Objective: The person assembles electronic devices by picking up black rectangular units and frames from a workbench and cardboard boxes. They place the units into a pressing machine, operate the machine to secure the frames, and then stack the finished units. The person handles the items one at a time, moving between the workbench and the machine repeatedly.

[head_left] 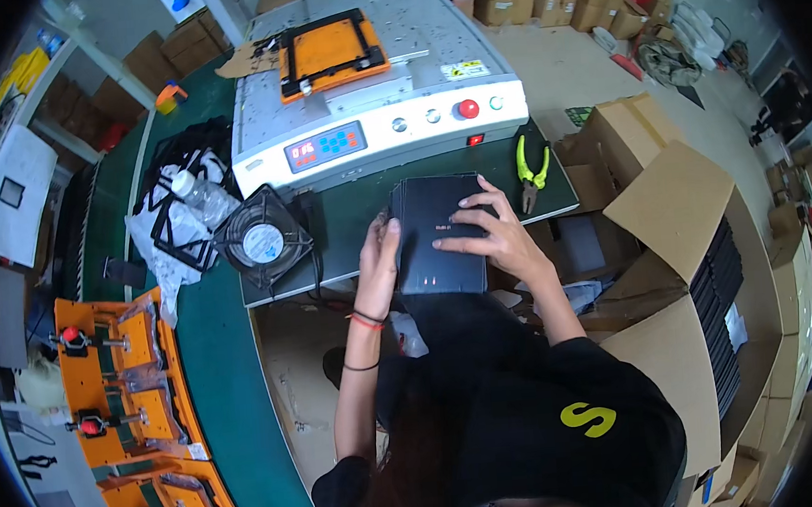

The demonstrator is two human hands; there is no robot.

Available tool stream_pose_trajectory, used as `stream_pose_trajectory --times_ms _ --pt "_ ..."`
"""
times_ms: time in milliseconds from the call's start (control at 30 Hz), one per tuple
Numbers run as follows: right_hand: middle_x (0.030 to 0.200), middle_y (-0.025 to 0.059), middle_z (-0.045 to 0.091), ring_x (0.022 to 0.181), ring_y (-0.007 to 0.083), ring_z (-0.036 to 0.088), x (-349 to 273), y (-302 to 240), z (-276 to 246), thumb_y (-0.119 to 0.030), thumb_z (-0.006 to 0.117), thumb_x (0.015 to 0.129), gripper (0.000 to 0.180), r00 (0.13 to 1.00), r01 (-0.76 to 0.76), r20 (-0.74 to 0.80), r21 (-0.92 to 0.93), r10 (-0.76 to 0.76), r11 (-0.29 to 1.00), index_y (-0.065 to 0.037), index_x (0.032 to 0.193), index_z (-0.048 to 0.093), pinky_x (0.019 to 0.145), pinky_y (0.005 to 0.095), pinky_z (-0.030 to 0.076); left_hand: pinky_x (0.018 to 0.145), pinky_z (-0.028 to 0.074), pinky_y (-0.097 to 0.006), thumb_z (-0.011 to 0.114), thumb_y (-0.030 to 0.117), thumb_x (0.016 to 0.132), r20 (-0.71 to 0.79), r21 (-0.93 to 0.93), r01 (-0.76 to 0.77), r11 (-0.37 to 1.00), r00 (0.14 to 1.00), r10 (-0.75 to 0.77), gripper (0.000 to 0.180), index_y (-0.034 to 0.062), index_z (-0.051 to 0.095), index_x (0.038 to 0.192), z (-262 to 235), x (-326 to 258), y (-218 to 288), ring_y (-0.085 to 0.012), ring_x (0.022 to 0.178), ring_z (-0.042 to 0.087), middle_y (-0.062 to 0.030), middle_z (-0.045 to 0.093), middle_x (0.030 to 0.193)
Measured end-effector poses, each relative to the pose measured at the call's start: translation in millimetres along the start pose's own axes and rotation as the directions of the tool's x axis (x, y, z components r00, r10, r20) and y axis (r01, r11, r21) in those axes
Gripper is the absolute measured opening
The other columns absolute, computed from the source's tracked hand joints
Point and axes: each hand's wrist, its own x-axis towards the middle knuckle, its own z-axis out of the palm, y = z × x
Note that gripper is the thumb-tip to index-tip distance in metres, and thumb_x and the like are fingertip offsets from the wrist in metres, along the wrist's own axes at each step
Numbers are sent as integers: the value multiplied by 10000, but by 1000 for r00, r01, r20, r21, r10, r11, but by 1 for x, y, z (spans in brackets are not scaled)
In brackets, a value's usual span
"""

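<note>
Here, your left hand [380,253] is touching the left edge of a dark stack [425,216] at the frame's centre, finger grip unclear; your right hand [499,236] is resting on top, fingers spread apart.

We see a green table [340,228] in the frame's upper middle, carrying a machine [386,130], a fan [263,244] and pliers [530,188].

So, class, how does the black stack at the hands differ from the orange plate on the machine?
The black stack is dark, while the orange plate is bright. The black stack has the left hand at its edge and the right hand on top; no hand touches the orange plate, which sits atop the machine. Both look roughly rectangular.
</note>
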Motion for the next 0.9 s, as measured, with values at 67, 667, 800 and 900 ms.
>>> stream_pose_trajectory --times_ms 67,667,800,900 --pt "1020 23 552 1076 232 492 -6 22 4 -89 564 705 373 997 -73 16 6 73 997 -277 1000 696 1073 515 308 996 351 -345 562 376 895 -93 382 -52 923 991 94 693 -159 354 1285 21 17 -10 -295 1164 483 -261 485 1247" --pt "1355 248 400 1256 323 426 -12 50 1 -15 385 907 429 717 -621 27 479 697 620 -28 1336 404 1017 360 367 1126 102 -331 322 341 995 -148 110 -74 991 985 90 608 -53 144 1423 49 37 -28 -223 1400 107 -161 129 1509" --pt "1379 274 363 1296 329 370 -4 54 28 -311 364 978 552 532 -702 154 629 832 333 74 1365 284 1075 341 257 1132 58 -319 287 384 995 -86 33 -74 997 993 77 616 -18 136 1437 54 44 -29 -207 1400 101 -135 136 1511" --pt "1430 259 279 1347 349 261 4 47 35 -297 355 981 565 641 -711 258 554 723 433 57 1399 219 1110 359 190 1127 96 -323 307 381 992 -59 3 -47 999 997 47 621 -35 158 1429 58 48 -19 -217 1388 146 -149 180 1497"
